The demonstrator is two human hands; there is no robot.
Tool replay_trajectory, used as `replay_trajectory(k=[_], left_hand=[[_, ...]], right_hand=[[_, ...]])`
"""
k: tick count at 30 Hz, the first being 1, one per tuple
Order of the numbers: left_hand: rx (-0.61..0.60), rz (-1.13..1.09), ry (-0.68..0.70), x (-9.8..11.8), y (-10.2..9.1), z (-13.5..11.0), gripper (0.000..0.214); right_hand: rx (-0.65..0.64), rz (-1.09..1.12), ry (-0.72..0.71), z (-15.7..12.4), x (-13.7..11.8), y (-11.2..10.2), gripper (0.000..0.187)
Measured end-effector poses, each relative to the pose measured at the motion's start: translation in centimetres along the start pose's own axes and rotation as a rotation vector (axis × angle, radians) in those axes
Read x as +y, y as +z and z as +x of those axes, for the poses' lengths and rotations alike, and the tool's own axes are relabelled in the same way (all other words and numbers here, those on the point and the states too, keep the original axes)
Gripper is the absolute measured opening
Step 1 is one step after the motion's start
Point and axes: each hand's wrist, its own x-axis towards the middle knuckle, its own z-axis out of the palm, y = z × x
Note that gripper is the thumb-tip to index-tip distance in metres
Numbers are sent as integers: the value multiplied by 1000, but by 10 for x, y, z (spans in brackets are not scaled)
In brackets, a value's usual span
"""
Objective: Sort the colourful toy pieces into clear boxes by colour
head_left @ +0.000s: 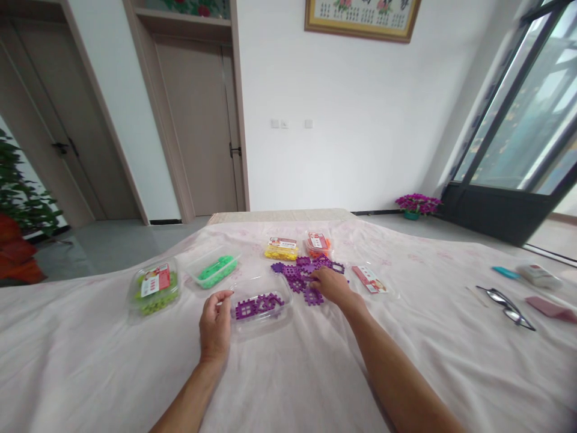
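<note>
A clear plastic box [288, 299] with several purple interlocking building pieces [256, 305] in it stands in front of me. At its left rim my left hand [216, 322] grips the edge between thumb and fingers. My right hand [332, 285] is closed, its fingertips down on a loose heap of purple building pieces [295, 282] to the right of the box. Some pieces in the heap are square with notched edges and open middles. The fingers partly hide the piece they touch.
Boxes of yellow pieces [280, 249], orange pieces [318, 245], green pieces [218, 272] and lime-green pieces [157, 290] stand around. A clear lid with a label [370, 279] lies right of the heap. Glasses [507, 308] and a pink case [550, 308] rest on the tablecloth [315, 373].
</note>
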Motion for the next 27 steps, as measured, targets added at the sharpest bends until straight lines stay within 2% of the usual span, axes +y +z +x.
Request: replay_trajectory(k=[6, 8, 10, 13, 16, 18, 20, 23, 27], left_hand=[[-39, -18, -1, 4, 0, -1, 30], [-53, -20, 5, 6, 0, -1, 30], [-74, -22, 8, 8, 0, -2, 29], [-111, -29, 7, 11, 0, -3, 29], [-131, -31, 13, 11, 0, -5, 28], [-130, -31, 19, 10, 0, -5, 27], [-128, -31, 26, 8, 0, -5, 27], [-129, -25, 30, 5, 0, -4, 26], [-112, -13, 28, 3, 0, -4, 28]], right_hand=[[233, 193, 13, -1, -7, -13, 34], [302, 310, -59, -2, -17, -18, 34], [336, 422, -194, -6, -32, -21, 32], [336, 506, -377, -17, -58, -22, 29], [240, 428, -508, -28, -80, -18, 29], [172, 361, -571, -31, -86, -16, 33], [172, 345, -563, -31, -83, -19, 34], [218, 336, -455, -23, -63, -28, 28], [98, 169, -208, -13, -27, -36, 20]])
